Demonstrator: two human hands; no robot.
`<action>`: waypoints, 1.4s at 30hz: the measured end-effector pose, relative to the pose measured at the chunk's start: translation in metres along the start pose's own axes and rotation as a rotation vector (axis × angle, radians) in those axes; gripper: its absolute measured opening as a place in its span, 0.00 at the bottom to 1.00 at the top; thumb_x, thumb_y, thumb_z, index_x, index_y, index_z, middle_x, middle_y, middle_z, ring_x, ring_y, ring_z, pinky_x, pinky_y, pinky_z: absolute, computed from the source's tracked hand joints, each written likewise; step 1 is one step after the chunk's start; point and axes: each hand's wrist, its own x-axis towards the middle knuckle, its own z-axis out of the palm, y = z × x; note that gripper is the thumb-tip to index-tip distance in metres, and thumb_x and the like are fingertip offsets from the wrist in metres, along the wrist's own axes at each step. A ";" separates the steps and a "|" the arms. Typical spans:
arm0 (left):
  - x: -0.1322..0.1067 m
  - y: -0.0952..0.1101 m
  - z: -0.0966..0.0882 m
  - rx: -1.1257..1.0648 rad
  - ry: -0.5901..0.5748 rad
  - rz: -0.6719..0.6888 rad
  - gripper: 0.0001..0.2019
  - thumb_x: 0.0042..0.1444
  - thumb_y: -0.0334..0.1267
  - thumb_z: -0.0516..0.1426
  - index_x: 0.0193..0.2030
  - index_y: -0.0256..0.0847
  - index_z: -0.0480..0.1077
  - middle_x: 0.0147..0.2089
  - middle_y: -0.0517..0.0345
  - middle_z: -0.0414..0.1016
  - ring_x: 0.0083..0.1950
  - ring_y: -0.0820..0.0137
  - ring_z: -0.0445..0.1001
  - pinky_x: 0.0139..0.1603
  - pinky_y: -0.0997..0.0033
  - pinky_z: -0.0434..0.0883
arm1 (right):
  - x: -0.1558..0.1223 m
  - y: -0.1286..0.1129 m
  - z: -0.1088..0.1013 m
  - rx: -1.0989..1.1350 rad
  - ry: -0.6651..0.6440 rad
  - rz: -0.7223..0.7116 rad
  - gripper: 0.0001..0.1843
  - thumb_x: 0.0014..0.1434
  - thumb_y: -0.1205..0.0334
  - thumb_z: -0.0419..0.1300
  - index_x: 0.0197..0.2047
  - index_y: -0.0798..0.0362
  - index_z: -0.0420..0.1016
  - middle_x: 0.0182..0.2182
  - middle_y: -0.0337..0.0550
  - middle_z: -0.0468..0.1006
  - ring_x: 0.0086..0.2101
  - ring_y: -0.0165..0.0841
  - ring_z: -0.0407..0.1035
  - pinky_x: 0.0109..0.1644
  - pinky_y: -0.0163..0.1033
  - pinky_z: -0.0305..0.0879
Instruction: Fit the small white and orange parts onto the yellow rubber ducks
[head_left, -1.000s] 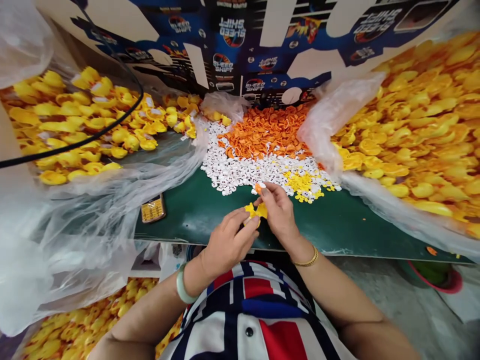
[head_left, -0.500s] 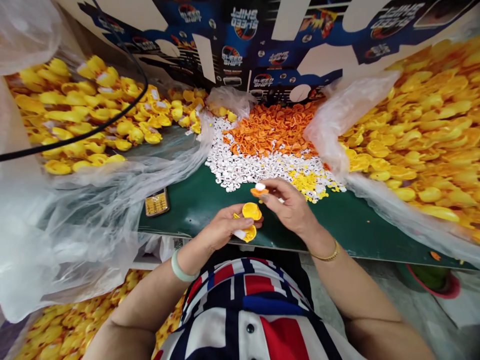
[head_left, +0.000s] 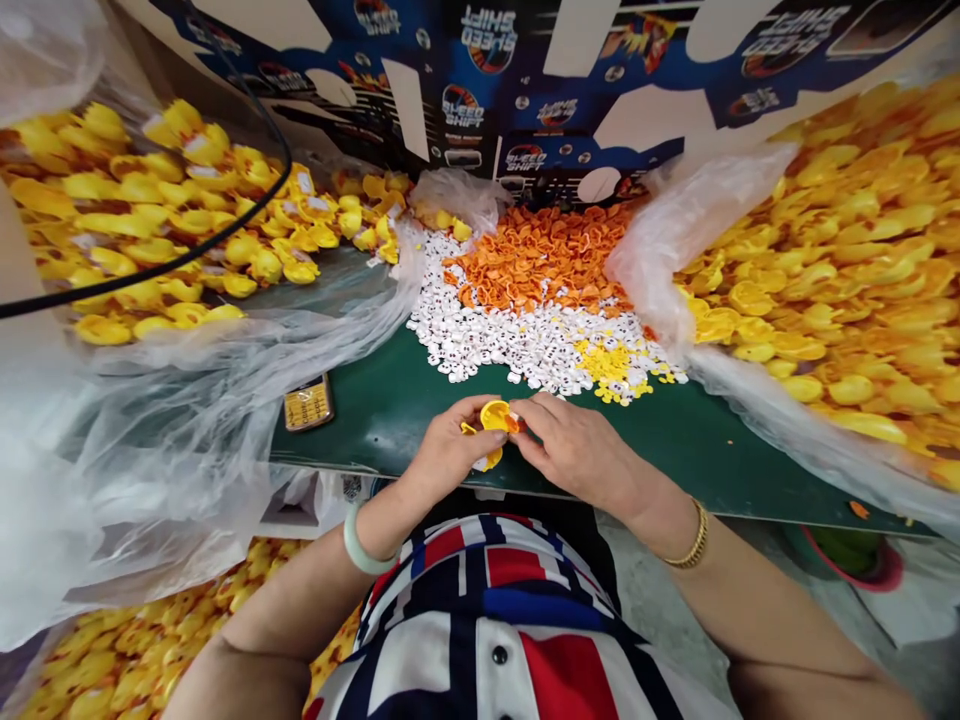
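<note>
My left hand (head_left: 454, 437) is closed around a hollow yellow plastic toy shell (head_left: 494, 414), its open side facing up. A second yellow part hangs below the shell under the thumb. My right hand (head_left: 566, 445) pinches a small orange piece (head_left: 513, 423) against the shell's right side, its fingertips touching the shell. Just beyond the hands lie heaps of white eye pieces (head_left: 480, 345), orange beak-like pieces (head_left: 536, 262) and small yellow pieces (head_left: 606, 366).
Yellow shells (head_left: 847, 270) are piled at the right behind clear plastic sheeting (head_left: 690, 230). More yellow parts (head_left: 187, 200) lie at the left, under a black cable (head_left: 187, 262). A small yellow-labelled case (head_left: 308, 405) rests on the green table (head_left: 375, 430). Printed cardboard (head_left: 540, 110) stands behind.
My right hand has moved left and down, bringing the orange piece from above the table to the yellow shell. The left hand has shifted slightly, still holding the shell.
</note>
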 end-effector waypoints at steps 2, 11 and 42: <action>0.000 -0.001 -0.001 -0.012 -0.033 0.000 0.22 0.43 0.39 0.68 0.47 0.39 0.75 0.37 0.57 0.77 0.36 0.70 0.72 0.38 0.71 0.68 | -0.001 0.001 0.003 0.033 -0.006 0.007 0.12 0.70 0.60 0.51 0.50 0.54 0.71 0.38 0.50 0.76 0.36 0.38 0.73 0.34 0.40 0.68; 0.000 -0.010 -0.003 -0.241 -0.128 -0.089 0.22 0.54 0.51 0.63 0.50 0.39 0.75 0.45 0.50 0.79 0.37 0.65 0.76 0.37 0.66 0.74 | -0.011 0.012 0.021 0.210 0.043 -0.015 0.15 0.72 0.58 0.48 0.56 0.52 0.69 0.41 0.50 0.77 0.38 0.37 0.73 0.41 0.42 0.73; -0.008 -0.006 -0.017 -0.460 -0.405 -0.186 0.32 0.57 0.48 0.61 0.67 0.41 0.61 0.36 0.52 0.76 0.29 0.63 0.79 0.27 0.70 0.73 | -0.021 0.009 0.034 0.577 0.201 0.157 0.15 0.69 0.60 0.54 0.58 0.49 0.69 0.39 0.43 0.77 0.38 0.34 0.74 0.43 0.41 0.72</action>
